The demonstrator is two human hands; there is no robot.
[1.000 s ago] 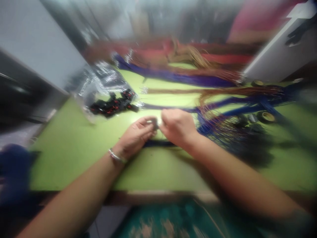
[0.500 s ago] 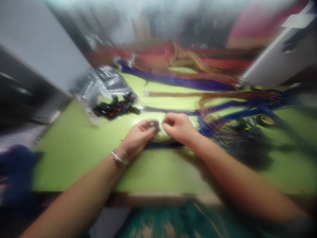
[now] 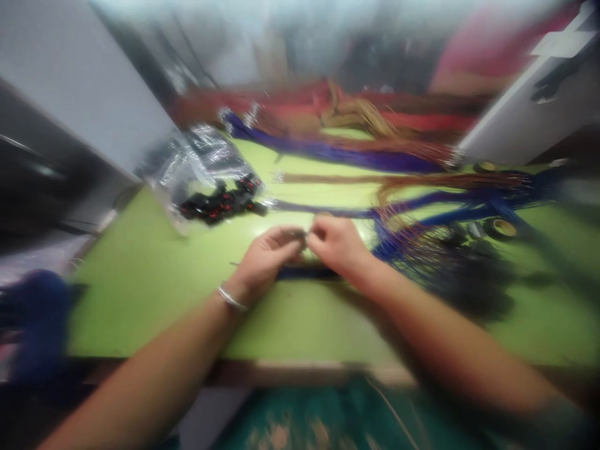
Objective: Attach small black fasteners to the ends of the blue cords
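Note:
My left hand [image 3: 272,253] is closed in a pinch on a small dark connector [image 3: 297,232], mostly covered by the fingers. Meeting it fingertip to fingertip, my right hand [image 3: 335,244] is pinched shut on what looks like a thin wire, largely hidden and blurred. Below both hands a dark blue bundle of wires [image 3: 309,273] lies across the green table [image 3: 164,300]. Left of the hands sits a pile of black connectors [image 3: 220,201] with red parts, on a clear plastic bag [image 3: 206,153].
Blue wires [image 3: 412,203] and brown wires [image 3: 422,180] run over the right side. Further back lie a purple wire bundle [image 3: 337,153] and red bundles. A tape roll [image 3: 500,228] rests near a dark heap [image 3: 473,281]. Grey panels [image 3: 84,81] flank the table.
My left hand has moved slightly right, bringing the small connector against my right fingertips. The right hand has barely shifted. The things on the table look unmoved.

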